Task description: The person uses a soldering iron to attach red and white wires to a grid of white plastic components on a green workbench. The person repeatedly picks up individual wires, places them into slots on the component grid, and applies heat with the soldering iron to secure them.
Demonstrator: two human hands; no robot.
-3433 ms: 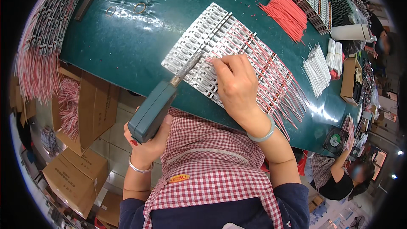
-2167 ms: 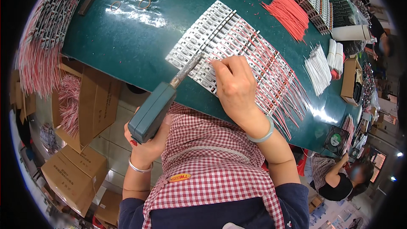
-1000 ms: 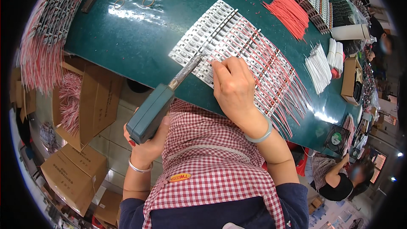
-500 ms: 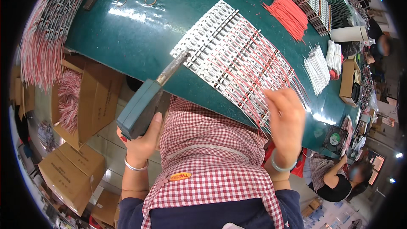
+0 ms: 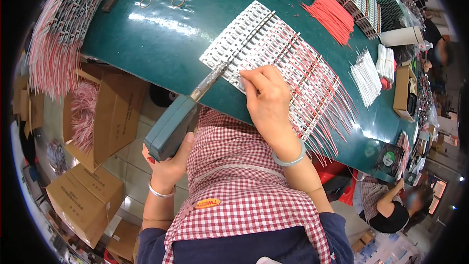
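Observation:
My left hand point(image 5: 170, 168) is wrapped round a teal soldering gun point(image 5: 171, 124) at the table's near edge. Its metal tip reaches the near left part of a white circuit board panel point(image 5: 239, 34), which lies tilted on the green table. Rows of thin red and white wires point(image 5: 312, 68) run across the panel and hang past its right edge. Over the panel's near side is my right hand point(image 5: 271, 98), thumb and forefinger pinched close to the gun's tip. Whatever sits in that pinch is too small to make out, and this hand hides part of the board.
Loose red wires point(image 5: 334, 17) and white wires point(image 5: 365, 78) lie on the table point(image 5: 161, 44) to the right. Wired boards point(image 5: 63, 39) are piled at the far left, above an open carton point(image 5: 115, 117). A small fan point(image 5: 389, 159) stands right; a co-worker point(image 5: 391, 205) sits beyond.
My right hand has moved left and away from me, from the panel's right end to beside the gun's tip. The gun has shifted slightly right with my left hand.

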